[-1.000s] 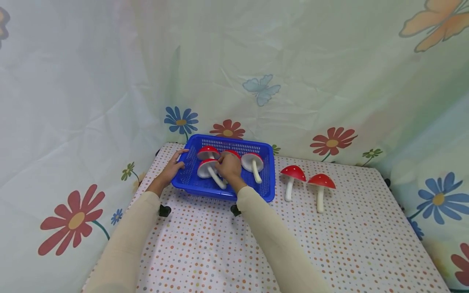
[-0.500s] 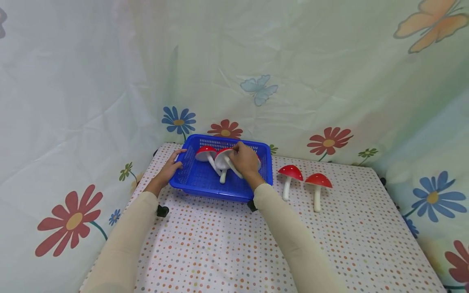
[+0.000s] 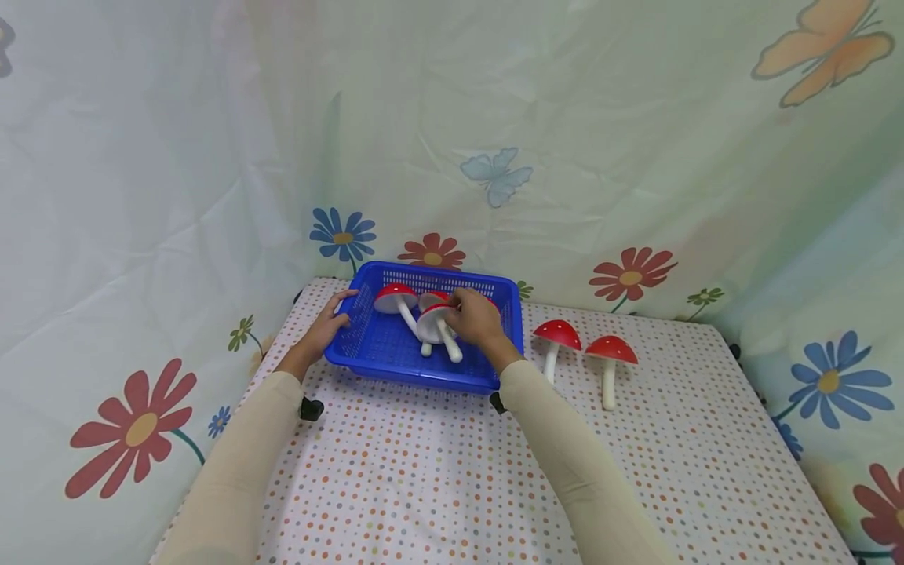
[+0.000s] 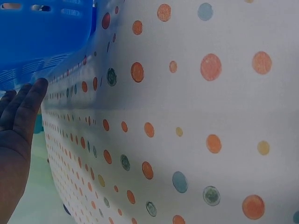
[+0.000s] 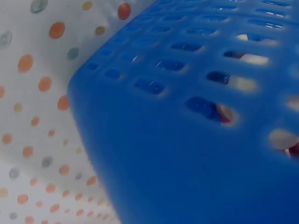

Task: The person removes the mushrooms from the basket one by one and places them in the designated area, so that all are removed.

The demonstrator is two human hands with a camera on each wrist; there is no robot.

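Observation:
My left hand (image 3: 325, 324) rests against the left rim of a blue plastic basket (image 3: 395, 378), a finger and thumb tip over the rim. In the left wrist view, straight fingers (image 4: 28, 105) lie along its outer side. Inside the basket my right hand (image 3: 478, 316) pinches the cap of a red-capped, white-stemmed toy mushroom (image 3: 450, 345), its stem slanting toward me. Another toy mushroom (image 3: 397, 298) lies to its left, one is partly hidden behind it, and a red cap shows behind my right hand. Only the basket wall (image 5: 140, 154) and glimpses through its slots appear in the right wrist view.
Two more toy mushrooms, one (image 3: 558, 336) nearer the basket and one (image 3: 610, 351) farther right, lie on the dotted tablecloth (image 3: 395, 486). A flower-and-butterfly curtain (image 3: 452, 102) hangs close behind the basket and along both sides.
My right hand has carried the pinched mushroom from the basket's left part toward its middle, then lowered it slightly toward me. The left hand stays at the rim.

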